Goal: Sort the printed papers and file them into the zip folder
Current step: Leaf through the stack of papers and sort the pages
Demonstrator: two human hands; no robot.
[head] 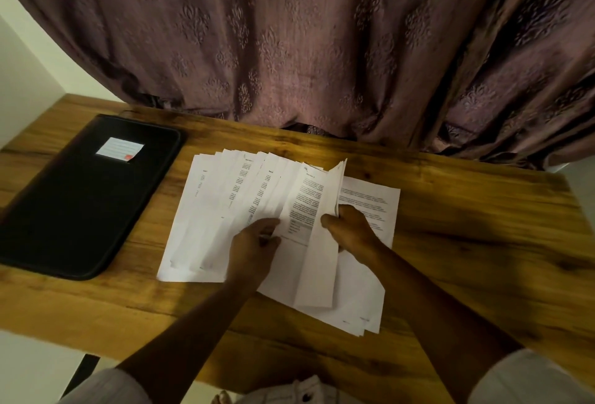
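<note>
Several printed white papers [225,204] lie fanned out on the middle of the wooden table [483,242]. My right hand [351,226] grips a small bunch of sheets [325,242] and holds them tilted up on edge above one flat sheet [373,207]. My left hand [254,245] rests on the fanned pile, fingers touching the sheets beside the raised bunch. The black zip folder [80,204] lies closed and flat at the table's left, with a white label [119,148] on its cover.
A purple patterned curtain [306,49] hangs behind the table's far edge. A pale wall [22,88] is at the left. Bare wood shows to the right of the papers and along the near edge.
</note>
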